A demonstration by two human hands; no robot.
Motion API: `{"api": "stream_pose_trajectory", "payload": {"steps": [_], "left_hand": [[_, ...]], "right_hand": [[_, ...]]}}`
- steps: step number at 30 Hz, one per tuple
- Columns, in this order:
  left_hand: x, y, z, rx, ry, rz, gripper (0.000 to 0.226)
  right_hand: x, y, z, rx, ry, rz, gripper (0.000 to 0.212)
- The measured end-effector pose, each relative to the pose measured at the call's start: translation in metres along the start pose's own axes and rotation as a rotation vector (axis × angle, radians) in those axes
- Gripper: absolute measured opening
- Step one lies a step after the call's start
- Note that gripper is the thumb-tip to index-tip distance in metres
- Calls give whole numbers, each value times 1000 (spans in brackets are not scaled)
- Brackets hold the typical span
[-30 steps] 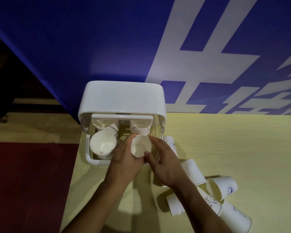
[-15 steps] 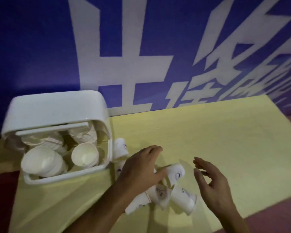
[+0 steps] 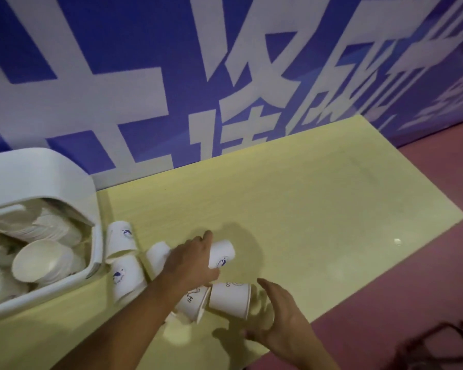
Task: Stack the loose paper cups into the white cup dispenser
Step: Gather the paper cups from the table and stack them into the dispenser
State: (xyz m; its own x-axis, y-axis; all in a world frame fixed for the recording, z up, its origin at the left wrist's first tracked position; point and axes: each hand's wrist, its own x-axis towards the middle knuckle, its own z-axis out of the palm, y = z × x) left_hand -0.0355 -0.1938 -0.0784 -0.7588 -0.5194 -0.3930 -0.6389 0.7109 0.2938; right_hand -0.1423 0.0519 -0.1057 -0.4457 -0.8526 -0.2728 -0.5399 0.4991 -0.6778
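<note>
The left hand (image 3: pixel 191 260) seemingly wraps its grip round a side-lying cup (image 3: pixel 223 253) at frame centre, axis left-right; the right hand (image 3: pixel 281 315), spread and empty, flanks another cup (image 3: pixel 230 299) below.

Two arms show, both bare all the way in from the near edge of the view. The left forearm (image 3: pixel 129 319) is long and slim, ending in the left hand (image 3: pixel 190 263) — its back and knuckles are plain to see. Of the right arm only the wrist (image 3: pixel 312 352) and the right hand (image 3: pixel 284 316) show — its fingers (image 3: pixel 254 335) are blurred.
</note>
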Motion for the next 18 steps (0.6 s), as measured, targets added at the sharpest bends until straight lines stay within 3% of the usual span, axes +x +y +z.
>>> {"api": "stream_pose_trajectory", "payload": {"steps": [3,8,13,18], "left_hand": [[0,0,-17,-197,62,-5,66],[-25,-17,-54,-467,296,-40,69],[-73,-62,-77,-628,481,-188,57],[-139,-120,-82,-634,695,-210,54]], "right_hand": [[7,0,11,58,-1,-14,127],[19,2,19,15,92,-138,87],[27,4,5,76,127,-62,88],[61,-66,-34,15,231,-149,78]]}}
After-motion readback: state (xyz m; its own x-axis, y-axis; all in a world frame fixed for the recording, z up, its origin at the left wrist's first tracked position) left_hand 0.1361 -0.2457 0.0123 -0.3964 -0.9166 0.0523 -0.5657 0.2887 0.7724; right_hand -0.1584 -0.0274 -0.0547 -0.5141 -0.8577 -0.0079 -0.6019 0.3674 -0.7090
